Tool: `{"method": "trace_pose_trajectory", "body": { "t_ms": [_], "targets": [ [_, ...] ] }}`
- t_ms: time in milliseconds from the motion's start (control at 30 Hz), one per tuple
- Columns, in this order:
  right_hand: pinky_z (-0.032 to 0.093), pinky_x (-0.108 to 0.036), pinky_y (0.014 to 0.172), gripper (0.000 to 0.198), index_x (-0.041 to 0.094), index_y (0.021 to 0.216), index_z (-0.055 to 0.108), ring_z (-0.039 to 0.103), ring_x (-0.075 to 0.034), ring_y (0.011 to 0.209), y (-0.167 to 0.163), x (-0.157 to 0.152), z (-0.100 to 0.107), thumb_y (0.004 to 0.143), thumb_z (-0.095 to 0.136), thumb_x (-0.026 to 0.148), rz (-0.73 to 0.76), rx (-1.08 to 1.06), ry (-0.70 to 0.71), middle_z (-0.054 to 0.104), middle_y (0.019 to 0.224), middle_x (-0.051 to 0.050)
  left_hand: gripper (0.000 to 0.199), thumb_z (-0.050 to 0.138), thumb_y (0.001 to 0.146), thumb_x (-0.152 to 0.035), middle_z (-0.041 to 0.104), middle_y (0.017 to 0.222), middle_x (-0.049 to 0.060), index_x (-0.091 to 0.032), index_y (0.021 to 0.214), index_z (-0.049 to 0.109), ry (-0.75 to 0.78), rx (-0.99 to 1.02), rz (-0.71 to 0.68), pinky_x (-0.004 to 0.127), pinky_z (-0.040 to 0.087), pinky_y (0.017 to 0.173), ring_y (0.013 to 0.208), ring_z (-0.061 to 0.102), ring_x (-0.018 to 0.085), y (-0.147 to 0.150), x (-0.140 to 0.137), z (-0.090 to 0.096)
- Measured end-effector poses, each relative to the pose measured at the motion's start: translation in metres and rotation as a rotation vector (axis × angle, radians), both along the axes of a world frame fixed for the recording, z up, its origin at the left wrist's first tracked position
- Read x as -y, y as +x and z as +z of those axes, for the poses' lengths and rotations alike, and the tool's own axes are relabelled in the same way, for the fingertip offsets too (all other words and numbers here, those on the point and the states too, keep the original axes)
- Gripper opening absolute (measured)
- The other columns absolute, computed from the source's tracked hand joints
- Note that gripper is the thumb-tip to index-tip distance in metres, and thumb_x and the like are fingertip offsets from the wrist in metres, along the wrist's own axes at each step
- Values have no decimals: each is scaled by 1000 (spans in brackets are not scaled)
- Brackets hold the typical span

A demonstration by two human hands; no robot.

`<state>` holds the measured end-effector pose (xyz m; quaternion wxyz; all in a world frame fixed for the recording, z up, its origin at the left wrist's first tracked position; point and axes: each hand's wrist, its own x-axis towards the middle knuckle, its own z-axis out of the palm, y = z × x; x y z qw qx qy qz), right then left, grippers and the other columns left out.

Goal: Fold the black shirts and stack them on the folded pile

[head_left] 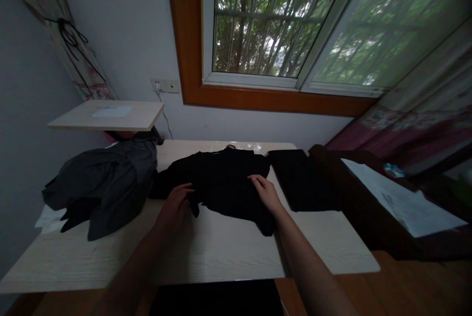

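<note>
A black garment (pixel 224 178) lies spread on the pale wooden table (pixel 221 252), its folds hard to make out in the dim light. At its near left edge, my left hand (pixel 177 203) has the fingers stretched out over the cloth, touching or just above it. My right hand (pixel 266 193) rests on the garment's right part with its fingers extended. Neither hand visibly grips the fabric. Near the garment's far edge shows a small ring-like thing (pixel 230 147), too small to name.
Dark grey clothes (pixel 110 178) are heaped at the left, beneath a raised shelf (pixel 106 114) bearing a paper. To the right lies a folded black cloth (pixel 306 181). Beyond it, a dark brown piece of furniture (pixel 365 213) holds a white sheet (pixel 398 195). A window (pixel 273 21) is behind.
</note>
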<state>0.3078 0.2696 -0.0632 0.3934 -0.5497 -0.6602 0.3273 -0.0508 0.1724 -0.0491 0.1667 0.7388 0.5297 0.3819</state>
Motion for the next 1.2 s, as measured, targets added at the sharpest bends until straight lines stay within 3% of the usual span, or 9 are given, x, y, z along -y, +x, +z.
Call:
{"method": "trace_pose_trajectory", "body": {
  "t_ms": [167,300,400,600,700,833,933,1033,1200],
  "targets": [
    [49,-39,97,40,23,101,72,69,-25,102,1,-1,2,96,47,54,28,-27,-15,76,103,-6,42,43,95,-51,74,111,9,-24,113,70,-187,148,48,42,55,92,105,68,27,-16,11,-8],
    [50,-39,95,37,24,100,72,69,-25,100,3,-3,-1,94,51,53,51,4,-22,76,102,-5,54,51,85,-70,76,104,9,-24,103,74,-325,236,112,43,56,90,102,69,29,-30,25,4],
    [51,-38,94,32,24,103,72,70,-24,100,3,-5,-4,94,54,48,63,54,9,76,105,-5,57,54,83,-75,75,104,8,-24,102,74,-528,262,-79,40,57,87,97,69,27,-38,33,27],
    [50,-39,98,25,24,105,73,69,-23,104,4,-6,-4,95,53,35,129,205,114,74,110,-6,63,53,83,-78,72,89,8,-19,95,67,-882,411,-653,33,55,69,76,68,21,-34,28,64],
    [50,-39,99,22,23,107,72,68,-22,105,4,-5,-2,94,54,28,155,296,150,73,110,-7,57,40,95,-68,72,94,9,-18,99,67,-775,408,-459,35,55,76,83,69,21,-21,13,59],
    [51,-37,98,20,22,106,71,66,-21,104,1,2,-1,94,56,22,210,409,166,68,110,-7,40,43,100,-50,69,115,8,-21,108,70,-386,41,-107,42,46,103,111,62,24,-4,-8,29],
    [53,-35,96,19,23,108,70,65,-20,105,-2,10,-1,94,57,22,219,469,154,63,118,-7,34,48,98,-41,65,125,9,-22,117,70,-189,-260,74,46,42,108,118,57,26,1,-12,4],
    [54,-34,95,22,25,113,68,65,-20,108,-4,20,1,93,61,24,208,518,119,58,125,-7,39,51,96,-38,61,132,13,-20,128,66,-90,-505,228,50,41,109,124,53,32,-1,-11,-13],
    [55,-36,95,31,26,123,64,65,-22,110,-16,43,10,93,63,29,224,601,64,52,133,-8,48,48,94,-30,55,142,16,-15,139,59,-66,-745,296,55,38,112,135,45,38,-18,-11,-27]
  ]
}}
